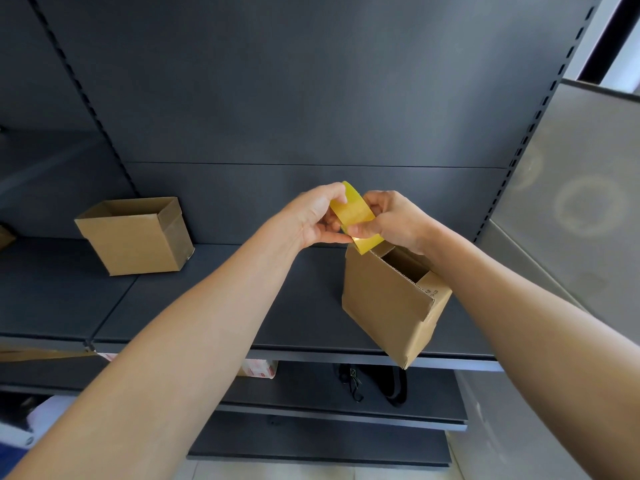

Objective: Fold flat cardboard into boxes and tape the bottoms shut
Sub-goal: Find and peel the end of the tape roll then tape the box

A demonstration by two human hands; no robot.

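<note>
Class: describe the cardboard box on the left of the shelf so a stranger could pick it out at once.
Find the dark grey shelving unit and its upper shelf. Toward its left end stands an open-topped cardboard box. Unlike the tilted box at right, it sits upright and flat on the shelf.

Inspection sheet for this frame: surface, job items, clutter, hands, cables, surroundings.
Surface: dark grey shelf, boxes standing on it.
Job's things: yellow tape roll held above the shelf; tilted box, top open, its low corner past the shelf's front edge; second box upright, top open, on the left.
Clutter: red-and-white packet on the lower shelf; flat cardboard at the left edge.
Hands: left hand grips the tape roll; right hand pinches it.
Cables: black cord on the lower shelf.
Surroundings: dark back panel between slotted uprights; grey panel to the right.
</note>
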